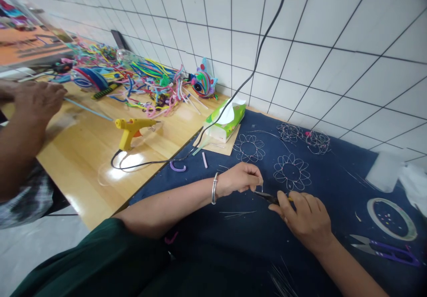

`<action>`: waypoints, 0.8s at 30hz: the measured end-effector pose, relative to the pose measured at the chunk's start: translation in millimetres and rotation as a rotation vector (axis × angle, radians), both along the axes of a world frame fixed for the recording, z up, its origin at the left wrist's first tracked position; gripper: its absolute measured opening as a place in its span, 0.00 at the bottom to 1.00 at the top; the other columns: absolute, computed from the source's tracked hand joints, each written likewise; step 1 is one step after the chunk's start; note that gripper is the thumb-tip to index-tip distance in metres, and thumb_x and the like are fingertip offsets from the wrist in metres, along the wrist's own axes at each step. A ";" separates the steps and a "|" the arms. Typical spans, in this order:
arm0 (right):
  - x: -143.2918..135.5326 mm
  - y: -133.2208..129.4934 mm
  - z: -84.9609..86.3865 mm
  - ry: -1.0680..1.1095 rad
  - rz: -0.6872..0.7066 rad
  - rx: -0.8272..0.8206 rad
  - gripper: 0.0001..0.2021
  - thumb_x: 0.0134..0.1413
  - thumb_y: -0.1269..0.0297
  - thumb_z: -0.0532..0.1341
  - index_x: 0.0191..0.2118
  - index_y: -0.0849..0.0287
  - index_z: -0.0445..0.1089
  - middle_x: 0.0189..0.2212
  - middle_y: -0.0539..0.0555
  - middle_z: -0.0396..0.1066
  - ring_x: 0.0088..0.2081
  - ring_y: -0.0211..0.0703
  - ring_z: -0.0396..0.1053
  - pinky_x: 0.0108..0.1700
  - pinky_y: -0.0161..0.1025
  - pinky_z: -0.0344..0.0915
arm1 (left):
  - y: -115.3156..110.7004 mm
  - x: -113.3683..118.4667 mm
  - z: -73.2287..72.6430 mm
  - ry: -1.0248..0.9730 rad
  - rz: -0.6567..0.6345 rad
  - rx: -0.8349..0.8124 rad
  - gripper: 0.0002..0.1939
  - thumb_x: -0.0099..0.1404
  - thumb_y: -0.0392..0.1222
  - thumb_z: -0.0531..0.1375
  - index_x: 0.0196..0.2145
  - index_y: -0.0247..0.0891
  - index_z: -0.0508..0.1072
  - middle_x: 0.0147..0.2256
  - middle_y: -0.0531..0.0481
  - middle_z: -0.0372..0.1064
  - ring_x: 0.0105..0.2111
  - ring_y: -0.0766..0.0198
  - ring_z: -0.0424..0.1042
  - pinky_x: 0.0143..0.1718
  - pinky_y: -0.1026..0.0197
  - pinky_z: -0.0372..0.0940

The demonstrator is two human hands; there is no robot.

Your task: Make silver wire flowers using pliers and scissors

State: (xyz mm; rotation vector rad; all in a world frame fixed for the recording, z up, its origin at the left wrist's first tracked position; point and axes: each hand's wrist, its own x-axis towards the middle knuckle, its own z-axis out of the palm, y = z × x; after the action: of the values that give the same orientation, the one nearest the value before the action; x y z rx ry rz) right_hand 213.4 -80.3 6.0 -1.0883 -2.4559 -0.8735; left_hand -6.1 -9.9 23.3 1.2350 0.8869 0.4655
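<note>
My left hand [243, 177], with a silver bangle at its wrist, is closed in a pinch on a thin wire [262, 186]. In my right hand [305, 217] is a pair of pliers [267, 197], its dark jaws pointing left at the wire just below my left fingertips. Whether the jaws grip the wire is too small to tell. Beyond my hands lie a flower-shaped wire ring [292, 172] and another wire flower [249, 148] on the dark blue cloth [336, 177]. Several straight wire pieces [237, 214] rest nearer my body.
Right of my hand are purple-handled snips [388, 250] and a tape roll [370, 210]. More wire flowers [318, 142] lie near the wall. A green tissue pack [218, 130], a yellow glue gun [128, 132] with its cord, and colourful pipe cleaners [156, 90] are left, beside a co-worker's hand [40, 99].
</note>
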 end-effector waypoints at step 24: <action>0.4 -2.1 3.5 -0.032 0.009 0.030 0.18 0.46 0.53 0.61 0.43 0.53 0.67 0.30 0.53 0.67 0.33 0.41 0.60 0.34 0.39 0.54 | -0.2 0.6 -4.5 -0.032 -0.029 -0.067 0.06 0.53 0.39 0.57 0.27 0.32 0.68 0.17 0.56 0.62 0.11 0.77 0.49 0.11 0.71 0.42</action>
State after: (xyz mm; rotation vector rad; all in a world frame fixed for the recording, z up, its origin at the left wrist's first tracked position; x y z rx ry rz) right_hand 213.9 -82.4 9.5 -1.0599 -2.4636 -0.9290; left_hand -5.5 -10.1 18.8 1.1751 0.8496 0.4284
